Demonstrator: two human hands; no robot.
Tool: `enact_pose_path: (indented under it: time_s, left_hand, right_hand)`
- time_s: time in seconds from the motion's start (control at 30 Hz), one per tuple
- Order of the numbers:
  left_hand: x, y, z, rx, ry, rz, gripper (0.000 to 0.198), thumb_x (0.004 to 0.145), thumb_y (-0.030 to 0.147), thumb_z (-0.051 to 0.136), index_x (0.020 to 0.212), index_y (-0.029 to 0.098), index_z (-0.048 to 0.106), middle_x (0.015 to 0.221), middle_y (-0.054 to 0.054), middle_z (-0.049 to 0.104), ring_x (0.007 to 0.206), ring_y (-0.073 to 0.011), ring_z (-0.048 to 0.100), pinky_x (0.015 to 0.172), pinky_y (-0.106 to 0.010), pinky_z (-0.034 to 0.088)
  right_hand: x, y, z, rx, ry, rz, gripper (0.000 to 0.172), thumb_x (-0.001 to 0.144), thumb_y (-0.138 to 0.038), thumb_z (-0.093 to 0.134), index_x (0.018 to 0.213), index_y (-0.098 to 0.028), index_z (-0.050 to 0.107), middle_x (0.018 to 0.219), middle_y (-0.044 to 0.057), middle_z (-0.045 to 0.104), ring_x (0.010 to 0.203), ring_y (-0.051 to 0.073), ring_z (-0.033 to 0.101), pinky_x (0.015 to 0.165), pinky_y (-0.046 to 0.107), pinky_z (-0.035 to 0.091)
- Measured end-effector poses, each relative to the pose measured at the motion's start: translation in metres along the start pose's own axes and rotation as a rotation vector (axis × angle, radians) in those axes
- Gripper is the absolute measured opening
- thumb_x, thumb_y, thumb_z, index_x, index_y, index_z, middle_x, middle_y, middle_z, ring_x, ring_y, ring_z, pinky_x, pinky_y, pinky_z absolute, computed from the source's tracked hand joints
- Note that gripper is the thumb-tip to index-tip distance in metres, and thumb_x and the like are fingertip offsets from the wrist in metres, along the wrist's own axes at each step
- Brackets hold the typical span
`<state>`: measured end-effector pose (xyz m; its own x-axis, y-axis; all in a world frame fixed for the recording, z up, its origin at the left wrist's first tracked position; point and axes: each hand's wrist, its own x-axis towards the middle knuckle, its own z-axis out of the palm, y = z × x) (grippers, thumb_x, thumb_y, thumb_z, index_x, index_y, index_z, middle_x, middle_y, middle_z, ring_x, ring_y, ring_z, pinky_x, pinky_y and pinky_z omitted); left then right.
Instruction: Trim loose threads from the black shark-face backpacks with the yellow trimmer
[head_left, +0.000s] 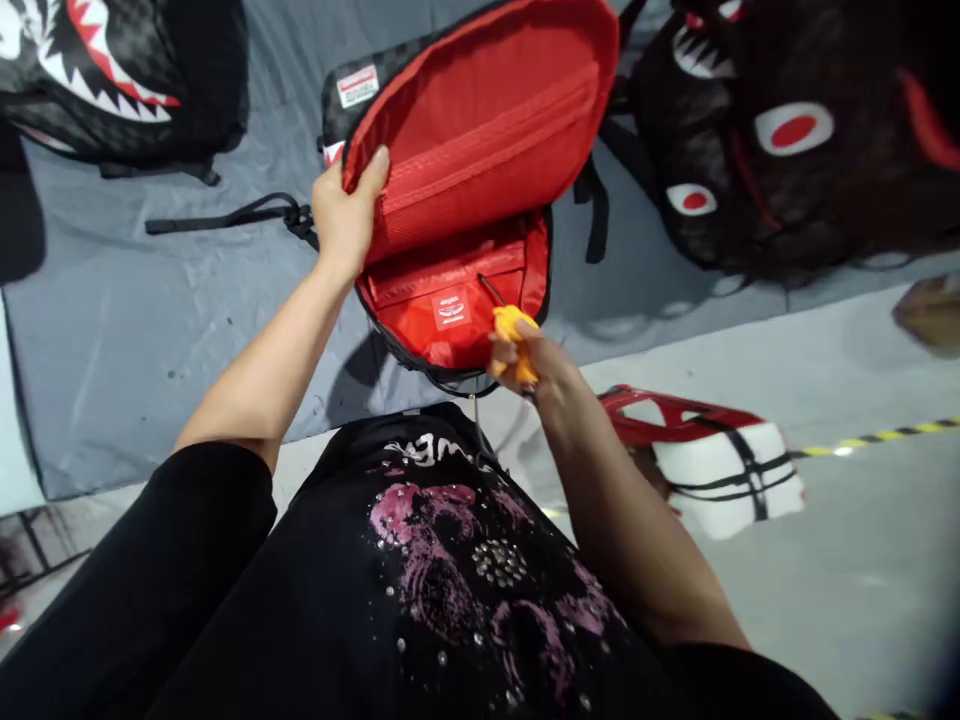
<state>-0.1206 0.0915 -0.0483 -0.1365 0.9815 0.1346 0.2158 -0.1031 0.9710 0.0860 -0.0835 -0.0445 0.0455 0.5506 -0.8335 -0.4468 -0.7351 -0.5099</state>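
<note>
A dark checkered backpack (450, 230) with a bright red lining lies unzipped on the grey cloth. My left hand (346, 215) grips the edge of its raised front panel, thumb on the red inner side. At the bag's near right rim, my right hand (536, 360) is closed around a yellow-handled tool (514, 322). A thin dark shaft or cord extends from it over the open compartment; its exact kind is blurred. Inside the compartment, a white printed label (450, 311) shows on the red lining.
Shark-mouth backpacks lie at the upper left (112, 80) and right (780, 140) on the grey cloth (150, 330). On the pale floor to the right are a red-and-white strapped object (720, 460) and yellow-black tape (885, 437). A black strap (225, 215) trails left of the open bag.
</note>
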Motion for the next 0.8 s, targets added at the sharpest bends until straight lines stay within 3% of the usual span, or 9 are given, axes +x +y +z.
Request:
enact_pose_path:
  time_s: [0.17, 0.23, 0.3, 0.43, 0.5, 0.63, 0.73, 0.8]
  left_hand:
    - [0.004, 0.003, 0.003, -0.011, -0.019, 0.025, 0.043, 0.079, 0.057, 0.068, 0.084, 0.015, 0.06, 0.076, 0.004, 0.061, 0.08, -0.0102, 0.057, 0.077, -0.025, 0.046]
    - [0.008, 0.005, 0.003, -0.003, -0.041, 0.071, 0.047, 0.078, 0.062, 0.065, 0.086, 0.016, 0.061, 0.08, 0.003, 0.063, 0.09, -0.0132, 0.061, 0.081, -0.028, 0.047]
    - [0.012, 0.008, 0.006, 0.037, -0.085, 0.107, 0.047, 0.081, 0.064, 0.061, 0.088, 0.018, 0.061, 0.084, 0.002, 0.066, 0.102, -0.0164, 0.061, 0.086, -0.032, 0.046]
    - [0.015, 0.014, 0.016, 0.044, -0.096, 0.144, 0.037, 0.087, 0.053, 0.059, 0.097, 0.018, 0.06, 0.097, 0.0, 0.07, 0.115, -0.0177, 0.059, 0.095, -0.038, 0.044]
    - [0.016, 0.015, 0.021, 0.003, -0.045, 0.142, 0.031, 0.09, 0.045, 0.057, 0.103, 0.016, 0.06, 0.104, -0.002, 0.07, 0.116, -0.0168, 0.059, 0.096, -0.04, 0.045]
    - [0.017, 0.012, 0.028, -0.02, -0.037, 0.099, 0.029, 0.093, 0.041, 0.053, 0.103, 0.015, 0.062, 0.109, -0.002, 0.07, 0.116, -0.017, 0.06, 0.096, -0.043, 0.045]
    - [0.015, 0.009, 0.031, -0.007, -0.09, 0.159, 0.035, 0.088, 0.052, 0.058, 0.102, 0.02, 0.062, 0.1, 0.003, 0.07, 0.12, -0.018, 0.057, 0.102, -0.043, 0.043]
    - [0.011, 0.011, 0.032, -0.018, -0.076, 0.189, 0.039, 0.084, 0.056, 0.06, 0.102, 0.021, 0.06, 0.095, 0.005, 0.07, 0.119, -0.0175, 0.057, 0.106, -0.041, 0.043]
  right_hand:
    - [0.016, 0.024, 0.052, 0.596, 0.142, -0.009, 0.036, 0.104, -0.044, 0.023, 0.09, -0.02, 0.046, 0.066, -0.003, 0.054, 0.055, 0.01, 0.056, 0.06, 0.024, 0.055]
    - [0.02, 0.036, 0.059, 0.704, 0.176, 0.027, 0.034, 0.104, -0.045, 0.023, 0.096, -0.02, 0.045, 0.071, -0.002, 0.058, 0.059, 0.011, 0.061, 0.063, 0.026, 0.057]
    - [0.027, 0.044, 0.059, 0.709, 0.113, 0.038, 0.03, 0.103, -0.045, 0.027, 0.098, -0.021, 0.044, 0.068, -0.003, 0.058, 0.056, 0.011, 0.062, 0.059, 0.026, 0.057]
    - [0.049, 0.047, 0.051, 0.482, -0.173, -0.188, 0.016, 0.1, -0.037, 0.043, 0.095, -0.023, 0.044, 0.051, -0.01, 0.049, 0.038, 0.01, 0.051, 0.041, 0.02, 0.049]
    - [0.054, 0.05, 0.047, 0.32, -0.226, -0.354, 0.009, 0.098, -0.031, 0.049, 0.096, -0.023, 0.045, 0.045, -0.012, 0.044, 0.032, 0.009, 0.045, 0.034, 0.017, 0.041]
    - [0.047, 0.056, 0.045, 0.005, -0.11, -0.502, 0.018, 0.096, -0.036, 0.049, 0.105, -0.022, 0.048, 0.053, -0.007, 0.052, 0.038, 0.013, 0.051, 0.038, 0.022, 0.044]
    - [0.036, 0.053, 0.047, -0.269, 0.014, -0.568, 0.033, 0.095, -0.045, 0.046, 0.112, -0.017, 0.05, 0.077, 0.005, 0.065, 0.063, 0.02, 0.065, 0.058, 0.031, 0.053]
    - [0.03, 0.046, 0.047, -0.425, 0.062, -0.588, 0.038, 0.095, -0.044, 0.044, 0.116, -0.014, 0.051, 0.091, 0.012, 0.067, 0.081, 0.025, 0.066, 0.07, 0.036, 0.053]
